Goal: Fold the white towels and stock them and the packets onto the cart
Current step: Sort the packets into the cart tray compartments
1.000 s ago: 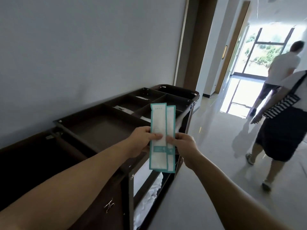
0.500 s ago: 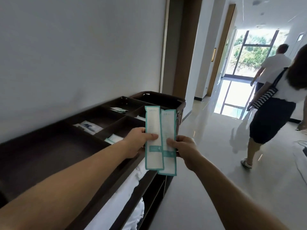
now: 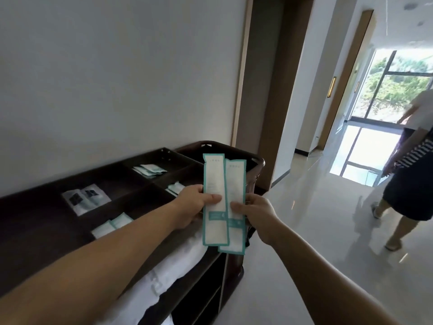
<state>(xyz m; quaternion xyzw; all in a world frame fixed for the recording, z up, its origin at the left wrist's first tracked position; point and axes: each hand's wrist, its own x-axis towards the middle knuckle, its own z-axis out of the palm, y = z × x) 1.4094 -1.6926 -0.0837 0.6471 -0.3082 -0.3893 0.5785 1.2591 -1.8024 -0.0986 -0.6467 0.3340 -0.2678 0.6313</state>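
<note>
Pale corridor wall (image 3: 117,78) to the left, glossy floor (image 3: 304,231) to the right, bright window (image 3: 386,95) at the far end. Both arms stretched forward above the dark cart (image 3: 42,231), left hand (image 3: 194,205) pinching one long teal-edged packet (image 3: 215,181) upright, thumb on its face, fingers behind; right hand (image 3: 256,214) pinching a second packet (image 3: 236,179) the same way, partly tucked behind the first. Smaller packets (image 3: 148,170) lying in the cart's top compartments, white towels (image 3: 168,273) on the shelf beneath. Same two-handed hold as half a second ago; two passers-by (image 3: 407,184) now nearer the right edge.
</note>
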